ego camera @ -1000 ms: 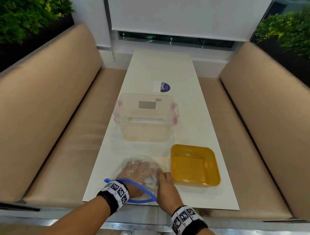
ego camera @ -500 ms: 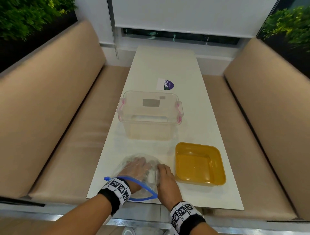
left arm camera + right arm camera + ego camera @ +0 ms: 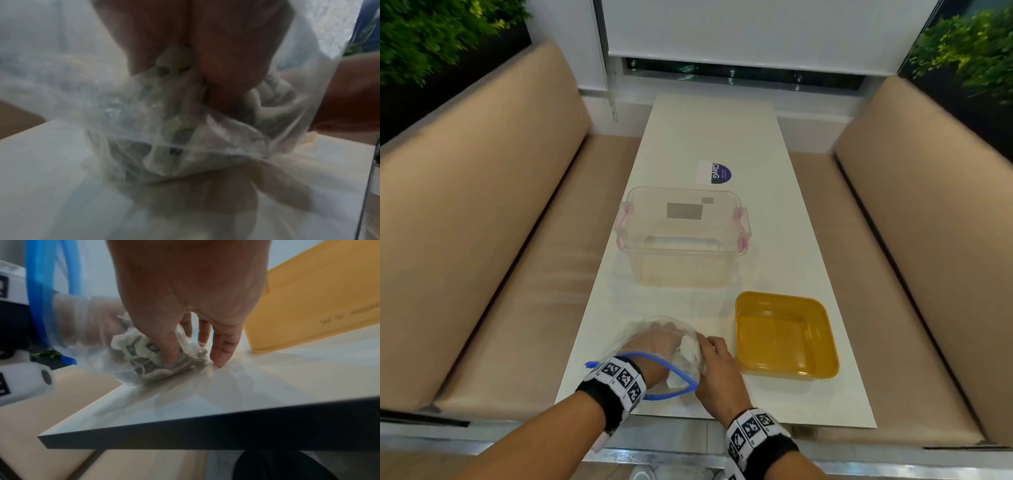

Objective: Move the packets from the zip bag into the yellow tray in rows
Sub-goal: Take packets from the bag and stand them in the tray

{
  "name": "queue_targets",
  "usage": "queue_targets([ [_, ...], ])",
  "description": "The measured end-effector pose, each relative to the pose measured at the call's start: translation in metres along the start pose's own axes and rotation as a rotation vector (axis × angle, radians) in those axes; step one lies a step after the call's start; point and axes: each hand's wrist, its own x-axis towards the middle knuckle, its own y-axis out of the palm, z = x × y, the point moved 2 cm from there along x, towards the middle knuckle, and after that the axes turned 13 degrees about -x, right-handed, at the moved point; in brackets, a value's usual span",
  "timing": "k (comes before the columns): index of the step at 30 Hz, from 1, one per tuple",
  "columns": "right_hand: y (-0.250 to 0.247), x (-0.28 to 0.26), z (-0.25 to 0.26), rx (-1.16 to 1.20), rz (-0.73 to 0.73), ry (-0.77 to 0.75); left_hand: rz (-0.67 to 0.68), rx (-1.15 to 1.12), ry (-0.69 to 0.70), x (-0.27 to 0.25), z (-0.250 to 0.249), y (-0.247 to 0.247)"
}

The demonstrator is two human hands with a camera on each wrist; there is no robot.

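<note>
A clear zip bag with a blue zip rim lies on the white table's near edge. My left hand is inside it up to the wrist. Its fingers curl round crumpled white packets with green and dark print. My right hand is outside the bag on its right side and pinches the plastic over the packets between thumb and forefinger. Its other fingertips touch the table. The yellow tray sits just right of that hand, with nothing in it.
A clear plastic tub with pink latches stands behind the bag, in the middle of the table. Behind it lies a small white and purple sticker. Tan bench seats run along both sides of the table.
The head view has shifted a little. My left hand stays in the bag and its fingers have drawn in round the packets. The right hand keeps its hold on the bag's side.
</note>
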Motion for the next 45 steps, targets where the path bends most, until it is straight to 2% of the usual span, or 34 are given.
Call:
queue_targets([
  [3, -0.007, 0.001, 0.003, 0.080, -0.003, -0.001, 0.011, -0.072, -0.060, -0.011, 0.000, -0.011],
  [4, -0.010, 0.002, 0.005, 0.096, -0.008, -0.007, 0.057, -0.059, -0.111, -0.020, -0.002, -0.017],
  [10, -0.020, 0.007, 0.014, 0.137, -0.010, 0.003, 0.055, -0.138, -0.099, -0.035, 0.009, -0.024],
  [13, -0.022, 0.008, 0.019, 0.250, -0.041, -0.021, -0.009, -0.185, -0.069, -0.040, 0.004, -0.033],
  [16, -0.023, 0.010, 0.026, 0.266, 0.001, 0.039, -0.051, -0.199, 0.012, -0.042, -0.002, -0.041],
  [19, -0.023, 0.012, 0.031, 0.283, 0.016, 0.100, 0.007, -0.233, 0.066, -0.039, -0.003, -0.038],
  [23, -0.021, 0.014, 0.033, 0.277, 0.024, 0.105, -0.015, -0.160, 0.125, -0.038, -0.004, -0.040],
  [29, -0.027, 0.016, 0.025, 0.228, 0.042, 0.178, -0.173, -0.425, 0.131, -0.045, 0.003, -0.053],
  [33, -0.031, 0.015, 0.030, 0.224, 0.050, 0.160, -0.122, -0.399, 0.191, -0.048, -0.002, -0.054],
  [38, -0.045, 0.006, 0.036, 0.256, -0.046, 0.093, -0.096, -0.490, 0.296, -0.048, -0.006, -0.059],
  [41, -0.046, 0.005, 0.038, 0.332, -0.060, 0.039, -0.069, -0.523, 0.255, -0.047, -0.003, -0.057],
  [45, -0.047, 0.006, 0.037, 0.328, 0.028, 0.065, -0.021, -0.472, 0.223, -0.046, -0.004, -0.052],
])
